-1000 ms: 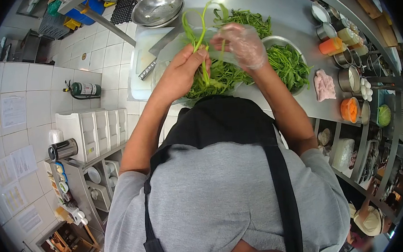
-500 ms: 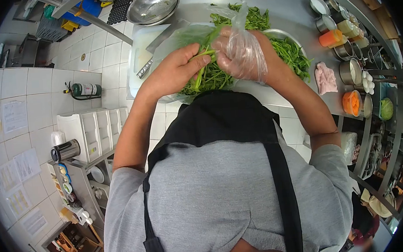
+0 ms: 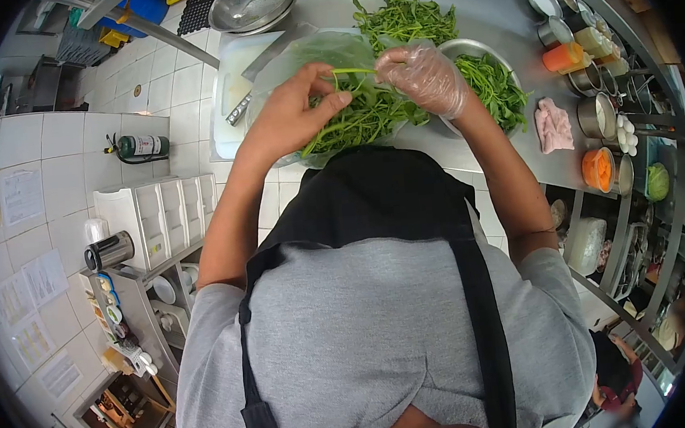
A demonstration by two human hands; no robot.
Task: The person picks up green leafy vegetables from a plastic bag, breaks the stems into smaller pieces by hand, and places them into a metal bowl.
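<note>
A green stem stretches between my two hands. My bare left hand pinches its left end, above a pile of leafy greens lying on a clear plastic bag. My right hand, in a clear plastic glove, grips the stem's other end with closed fingers. Behind the hands, a second heap of greens rests on the steel table. Just right of my right hand, a metal bowl holds picked leafy greens.
A knife lies on a white cutting board at left, below metal bowls. To the right are a pink cloth, an orange container and several pots. Another person is at the lower right.
My right hand has moved slightly right and down, its glove now smoother round the fingers. The stem is now stretched level between both hands. The greens behind are more exposed.
</note>
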